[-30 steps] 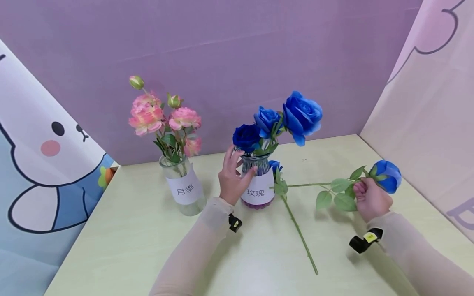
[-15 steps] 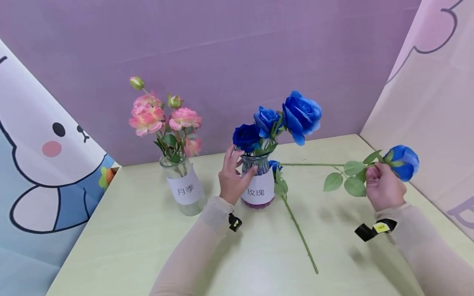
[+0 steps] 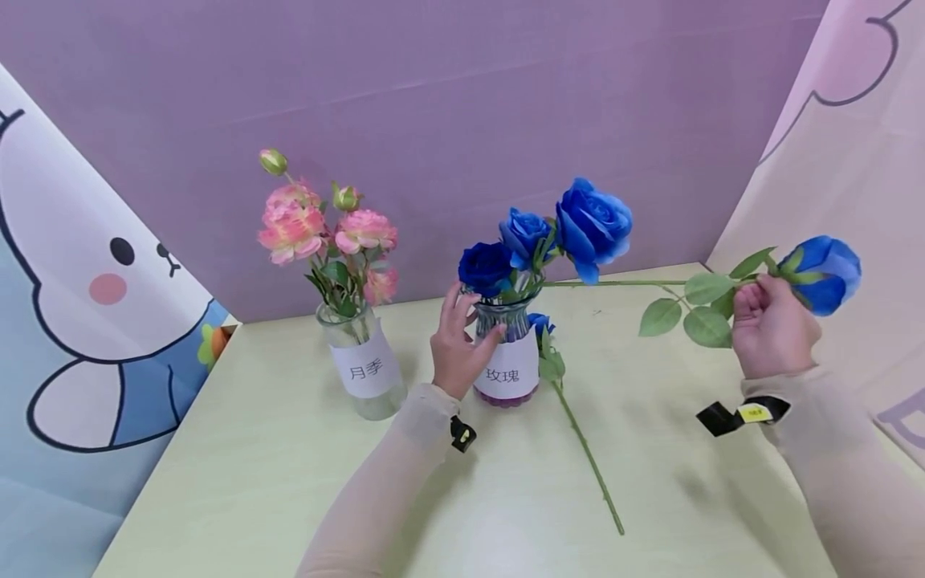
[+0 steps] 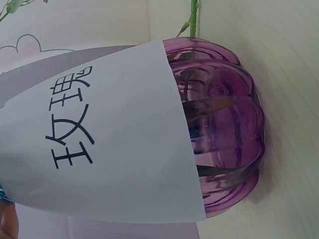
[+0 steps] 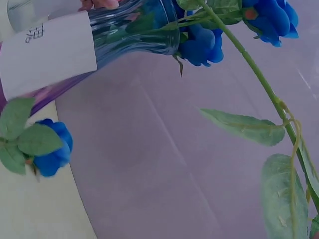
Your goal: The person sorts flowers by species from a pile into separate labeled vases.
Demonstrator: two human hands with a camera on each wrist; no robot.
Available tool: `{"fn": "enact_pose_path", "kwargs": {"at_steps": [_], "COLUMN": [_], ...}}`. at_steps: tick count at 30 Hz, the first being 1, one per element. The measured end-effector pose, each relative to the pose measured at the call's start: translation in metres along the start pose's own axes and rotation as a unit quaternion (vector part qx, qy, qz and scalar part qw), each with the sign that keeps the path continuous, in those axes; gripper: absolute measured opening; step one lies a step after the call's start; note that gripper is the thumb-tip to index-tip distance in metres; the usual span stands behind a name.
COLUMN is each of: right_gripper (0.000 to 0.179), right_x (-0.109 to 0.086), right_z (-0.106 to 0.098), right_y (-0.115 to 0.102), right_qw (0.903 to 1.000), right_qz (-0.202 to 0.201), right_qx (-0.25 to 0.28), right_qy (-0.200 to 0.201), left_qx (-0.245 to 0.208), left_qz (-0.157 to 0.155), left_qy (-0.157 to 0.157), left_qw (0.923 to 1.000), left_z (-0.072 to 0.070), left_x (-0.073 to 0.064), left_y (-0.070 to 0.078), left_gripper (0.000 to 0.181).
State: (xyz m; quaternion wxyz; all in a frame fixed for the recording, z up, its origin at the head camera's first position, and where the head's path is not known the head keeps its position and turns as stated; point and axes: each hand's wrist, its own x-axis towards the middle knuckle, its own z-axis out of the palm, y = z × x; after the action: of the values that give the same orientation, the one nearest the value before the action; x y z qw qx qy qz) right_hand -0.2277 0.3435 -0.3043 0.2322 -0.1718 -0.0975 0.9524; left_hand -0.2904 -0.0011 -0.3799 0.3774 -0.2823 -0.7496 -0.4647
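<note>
My left hand (image 3: 458, 349) holds the neck of a glass vase (image 3: 515, 321), its thumb and fingers curved round it. This vase has a white label and a purple ribbed base (image 4: 239, 117), and several blue roses (image 3: 523, 233) stand in it. In my right hand (image 3: 776, 333) is another blue rose (image 3: 824, 277), pinched on the stem just below the bloom. That rose lies nearly level above the table, its stem (image 5: 254, 69) pointing left toward the vase's mouth. One more blue rose (image 3: 588, 453) lies on the table, its bloom partly hidden behind the vase.
A clear glass vase (image 3: 376, 404) with a white label and pink flowers (image 3: 367, 231) stands left of the blue roses. A purple backdrop (image 3: 433, 120) rises behind the pale table (image 3: 506, 514). Printed panels flank both sides.
My right hand has lifted the blue rose up and to the right, its stem end rising from label height to about the vase's rim. The left hand stays at the vase.
</note>
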Motion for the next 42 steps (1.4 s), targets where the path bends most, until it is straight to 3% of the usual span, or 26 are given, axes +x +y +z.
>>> {"fn": "enact_pose_path", "kwargs": {"at_steps": [6, 14, 21, 29, 36, 42], "right_gripper": [0.017, 0.016, 0.021, 0.022, 0.017, 0.008], "right_x": [-0.003, -0.015, -0.031, -0.042, -0.048, -0.052], "right_z": [0.026, 0.067, 0.092, 0.101, 0.108, 0.111], "right_y": [0.003, 0.016, 0.030, 0.046, 0.051, 0.064], "right_qw": [0.9949, 0.9751, 0.9551, 0.9355, 0.9045, 0.8778], "right_qz": [-0.077, -0.160, -0.205, -0.237, -0.272, -0.277], "right_qx": [-0.057, -0.132, -0.161, -0.179, -0.229, -0.283], "right_qy": [-0.031, -0.078, -0.141, -0.191, -0.235, -0.270], "left_qx": [0.001, -0.004, -0.002, -0.010, -0.014, -0.014], "left_qz": [-0.002, -0.004, -0.007, -0.009, -0.006, -0.002], "left_qy": [0.001, 0.008, 0.009, 0.008, 0.010, 0.017], "left_qw": [1.0000, 1.0000, 0.9999, 0.9999, 0.9998, 0.9998], "left_z": [0.000, 0.000, 0.000, 0.002, 0.003, 0.003], "left_x": [-0.001, -0.002, -0.004, -0.004, -0.003, -0.002], "left_y": [0.000, -0.002, -0.002, -0.002, -0.001, -0.001], "left_gripper": [0.048, 0.049, 0.048, 0.048, 0.048, 0.047]}}
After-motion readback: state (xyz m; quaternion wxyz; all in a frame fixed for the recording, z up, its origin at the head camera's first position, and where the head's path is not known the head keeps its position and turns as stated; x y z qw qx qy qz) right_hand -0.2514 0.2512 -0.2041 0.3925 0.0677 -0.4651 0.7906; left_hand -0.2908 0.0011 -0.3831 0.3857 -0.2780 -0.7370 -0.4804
